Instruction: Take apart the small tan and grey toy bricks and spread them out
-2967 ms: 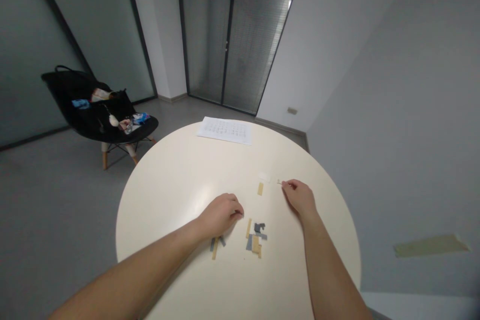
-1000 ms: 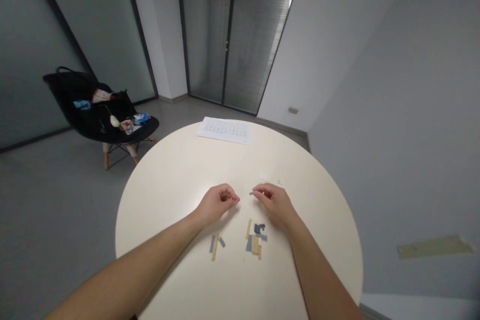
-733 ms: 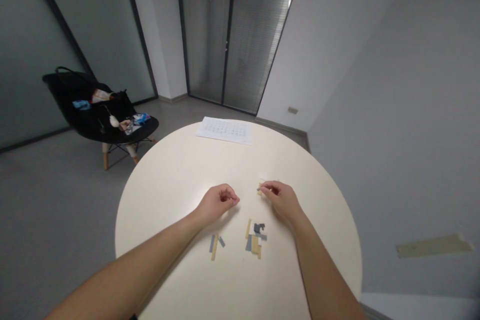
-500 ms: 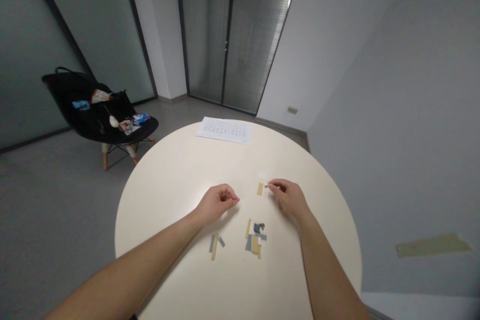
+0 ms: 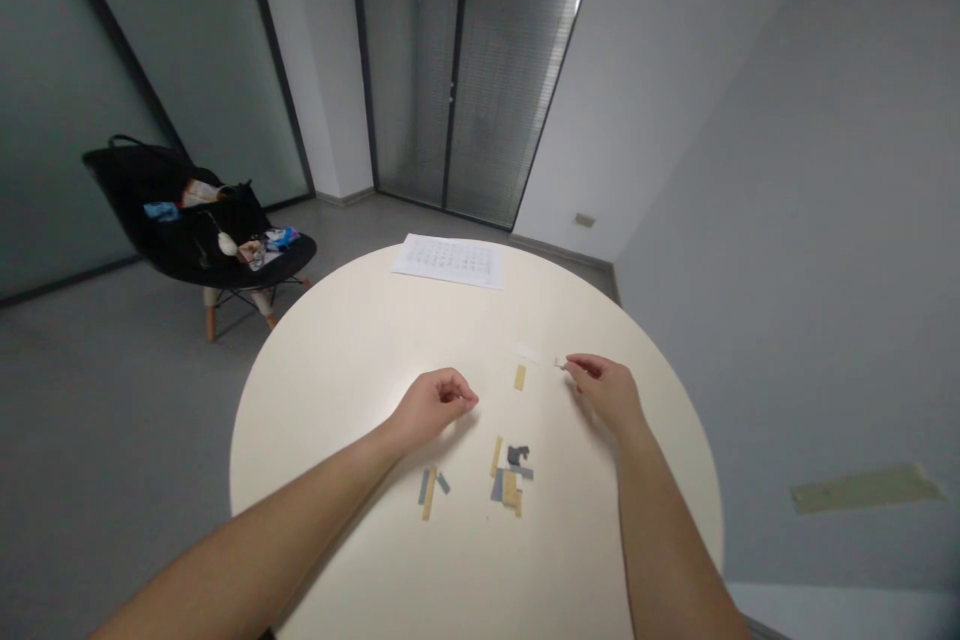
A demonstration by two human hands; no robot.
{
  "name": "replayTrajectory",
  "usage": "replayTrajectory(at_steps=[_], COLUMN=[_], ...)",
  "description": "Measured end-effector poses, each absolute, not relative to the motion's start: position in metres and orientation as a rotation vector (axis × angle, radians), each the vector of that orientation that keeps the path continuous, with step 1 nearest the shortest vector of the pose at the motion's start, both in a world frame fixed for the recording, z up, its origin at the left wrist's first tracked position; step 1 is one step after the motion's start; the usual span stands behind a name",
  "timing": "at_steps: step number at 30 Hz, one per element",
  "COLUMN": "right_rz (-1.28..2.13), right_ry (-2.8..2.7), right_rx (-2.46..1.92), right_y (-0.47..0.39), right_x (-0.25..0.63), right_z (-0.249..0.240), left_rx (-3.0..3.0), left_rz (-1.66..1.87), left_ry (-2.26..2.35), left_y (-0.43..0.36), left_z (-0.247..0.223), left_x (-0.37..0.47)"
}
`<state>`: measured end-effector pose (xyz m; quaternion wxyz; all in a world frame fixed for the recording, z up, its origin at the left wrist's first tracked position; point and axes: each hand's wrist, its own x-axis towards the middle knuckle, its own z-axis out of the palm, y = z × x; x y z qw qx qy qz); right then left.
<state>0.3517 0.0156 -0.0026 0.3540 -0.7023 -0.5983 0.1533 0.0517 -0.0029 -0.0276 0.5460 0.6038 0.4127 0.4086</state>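
My right hand (image 5: 609, 392) pinches a small pale piece (image 5: 559, 364) over the right part of the round table. My left hand (image 5: 435, 408) is curled near the middle, thumb and fingertips pressed together; whatever it may hold is too small to make out. Between the hands lie a short tan strip (image 5: 520, 377) and a faint white strip (image 5: 528, 353) just beyond it. Nearer the front is a cluster of tan and grey pieces (image 5: 510, 488) with a dark grey piece (image 5: 514, 455). Left of that cluster a tan strip (image 5: 429, 494) lies between two grey strips.
A printed sheet of paper (image 5: 448, 261) lies at the far edge of the white round table (image 5: 337, 320). Behind on the left stands a black chair (image 5: 135, 210) holding a bag and small items. A wall (image 5: 787, 270) rises on the right.
My right hand has moved to the right, away from the short tan strip, with the small piece between its fingers. A white bit has gone from the front cluster. My left hand has stayed in place.
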Motion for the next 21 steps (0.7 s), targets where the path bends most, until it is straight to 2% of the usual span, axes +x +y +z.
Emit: replayTrajectory(at_steps=[10, 21], right_rz=[0.374, 0.385], right_ry=[-1.633, -1.687], right_rx=[-1.871, -1.894], right_y=[0.017, 0.019], right_x=[0.347, 0.343], right_z=[-0.012, -0.016], left_rx=[1.434, 1.716], left_rz=[0.94, 0.794], left_ry=[0.965, 1.003], left_y=[-0.004, -0.005], left_z=[-0.022, -0.016], left_x=[0.051, 0.041])
